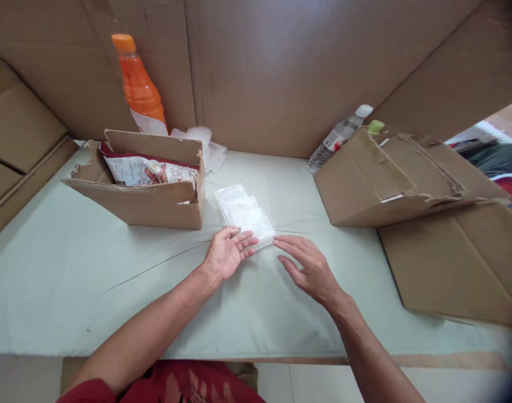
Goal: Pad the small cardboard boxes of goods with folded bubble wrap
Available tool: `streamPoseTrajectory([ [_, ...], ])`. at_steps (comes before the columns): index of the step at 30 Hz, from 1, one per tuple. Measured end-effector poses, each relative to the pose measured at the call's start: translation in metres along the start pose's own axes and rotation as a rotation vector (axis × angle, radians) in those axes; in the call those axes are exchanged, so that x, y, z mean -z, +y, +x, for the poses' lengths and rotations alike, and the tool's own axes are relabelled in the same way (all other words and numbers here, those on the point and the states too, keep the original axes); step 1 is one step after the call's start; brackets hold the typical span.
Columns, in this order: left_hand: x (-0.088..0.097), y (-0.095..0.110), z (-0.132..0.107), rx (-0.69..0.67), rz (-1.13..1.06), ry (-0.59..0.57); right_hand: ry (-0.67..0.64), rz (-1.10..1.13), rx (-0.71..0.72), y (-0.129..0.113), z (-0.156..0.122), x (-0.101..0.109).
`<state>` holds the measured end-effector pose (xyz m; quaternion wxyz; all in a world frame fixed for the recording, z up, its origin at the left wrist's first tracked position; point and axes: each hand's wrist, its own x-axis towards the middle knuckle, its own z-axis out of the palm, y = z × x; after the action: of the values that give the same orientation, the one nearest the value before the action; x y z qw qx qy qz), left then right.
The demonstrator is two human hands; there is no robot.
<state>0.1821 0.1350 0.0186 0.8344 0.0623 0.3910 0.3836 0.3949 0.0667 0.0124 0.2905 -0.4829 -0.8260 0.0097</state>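
Note:
A folded piece of clear bubble wrap lies on the pale green cloth in the middle of the table. My left hand is at its near edge, palm turned up and fingers spread, holding nothing. Close to the wrap's near right corner is my right hand, its fingers stretched out and the thumb apart. The right fingertips reach the corner; whether they touch it I cannot tell.
Left of the wrap stands an open cardboard box with a printed packet inside. Behind it are an orange bottle and crumpled white plastic. On the right, a clear bottle stands behind cardboard boxes. Cardboard walls close the back.

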Motion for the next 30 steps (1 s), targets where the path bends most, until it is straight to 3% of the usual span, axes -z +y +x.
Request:
streamPoseTrajectory([
  [6,0.004,-0.014,-0.01,-0.133,0.133,0.061,-0.235,-0.231,0.154,0.015,0.013,-0.032],
  [13,0.046,-0.025,-0.036,-0.465,0.609,0.023,-0.15,-0.271,0.254,0.022,0.026,-0.051],
  [17,0.07,-0.024,-0.047,-0.575,0.864,0.078,-0.112,-0.309,0.245,0.018,0.034,-0.051],
  [19,0.077,-0.021,-0.053,-0.712,1.019,0.063,-0.162,-0.302,0.22,0.009,0.036,-0.046],
  [23,0.087,-0.019,-0.065,-1.001,1.323,-0.129,-0.318,-0.179,0.195,-0.027,0.035,-0.028],
  [27,0.094,-0.024,-0.074,-0.977,1.442,-0.292,-0.417,0.078,0.137,-0.061,0.026,-0.012],
  [30,0.097,-0.028,-0.078,-0.868,1.379,-0.181,-0.455,0.295,-0.021,-0.068,0.018,-0.007],
])
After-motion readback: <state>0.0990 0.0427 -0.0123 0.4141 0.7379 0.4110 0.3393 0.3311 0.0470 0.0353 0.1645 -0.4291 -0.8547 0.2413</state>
